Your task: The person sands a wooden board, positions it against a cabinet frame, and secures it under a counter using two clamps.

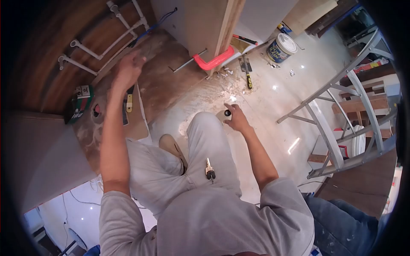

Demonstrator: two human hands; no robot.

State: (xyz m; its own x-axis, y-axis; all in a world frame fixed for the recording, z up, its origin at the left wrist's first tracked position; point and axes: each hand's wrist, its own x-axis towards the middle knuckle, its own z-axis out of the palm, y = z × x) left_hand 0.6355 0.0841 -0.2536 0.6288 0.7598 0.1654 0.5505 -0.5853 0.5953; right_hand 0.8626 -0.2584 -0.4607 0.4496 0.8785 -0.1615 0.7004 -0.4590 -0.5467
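My right hand [238, 119] is beside my raised knee, its thumb and forefinger curled around a small black round object [227, 113]. What kind of object it is, I cannot tell. My left hand [129, 69] reaches out over the brown board [164, 55], close to the white pipes [115, 47], its fingers smeared by motion. Below that forearm lies a scraper with a yellow and black handle [129, 103]. A green and black box [81, 102] stands to its left. Keys [209, 170] rest on my lap.
A red clamp [218, 59] grips the panel edge ahead. Beyond my right hand, a putty knife [247, 79] lies among wood debris, with a white tub [282, 48] farther back. An aluminium ladder [326, 132] leans at the right. A person's dark trousers [341, 222] show behind me.
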